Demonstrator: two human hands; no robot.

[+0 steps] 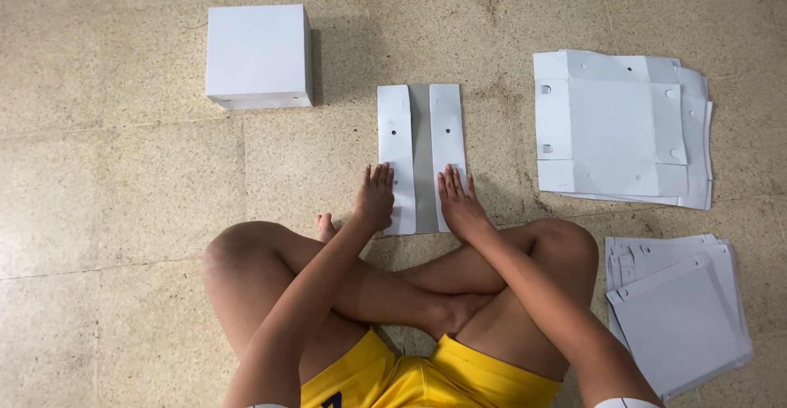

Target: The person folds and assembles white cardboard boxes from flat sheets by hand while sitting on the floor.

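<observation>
On the tiled floor [123,170], in front of a person sitting cross-legged, lies a white cardboard sheet [421,158] with its two long side flaps folded inward, a grey strip showing between them. Left hand [375,197] rests flat, fingers together, on the left flap's near end; right hand [459,199] presses flat on the right flap likewise. An assembled white box [259,55] stands further left. Two stacks of flat sheets [619,129] [680,314] lie well apart at right.

White square box [258,54] upper left; flat white cardboard stacks [619,129] right.
</observation>
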